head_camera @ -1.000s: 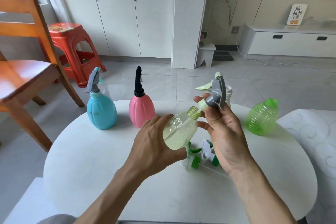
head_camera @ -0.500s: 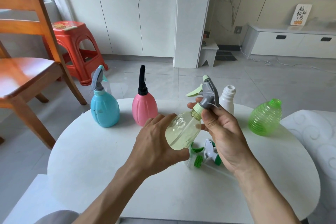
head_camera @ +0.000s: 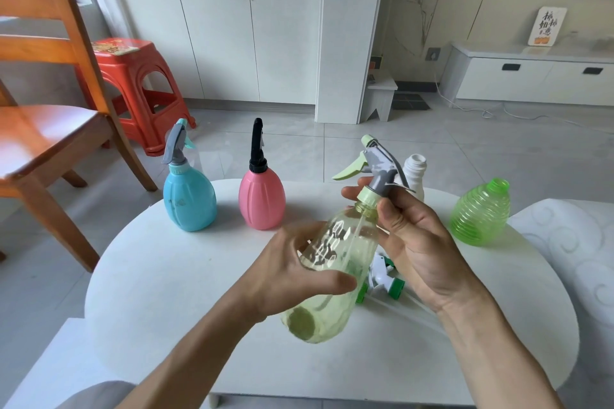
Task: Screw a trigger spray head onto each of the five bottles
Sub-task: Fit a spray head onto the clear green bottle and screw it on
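Observation:
My left hand (head_camera: 292, 279) grips the body of a clear pale-yellow bottle (head_camera: 335, 269), tilted above the table. My right hand (head_camera: 418, 242) pinches the collar of a grey and light-green trigger head (head_camera: 375, 169) seated on that bottle's neck. A blue bottle (head_camera: 188, 199) with a grey head and a pink bottle (head_camera: 261, 199) with a black head stand at the back left. A white bottle (head_camera: 415, 173) and a green ribbed bottle (head_camera: 480, 212) stand open-necked at the back right. Loose white and green trigger heads (head_camera: 385, 279) lie under my hands.
All of this rests on a round white table (head_camera: 172, 282). A wooden chair (head_camera: 43, 103) and a red plastic stool (head_camera: 136, 90) stand on the floor to the left. A white patterned cushion (head_camera: 574, 252) lies at the table's right edge.
The trigger head now sits on the bottle's neck, where a second ago it was just off it. The bottle has tipped more upright, its base toward me, and my left hand has shifted its grip.

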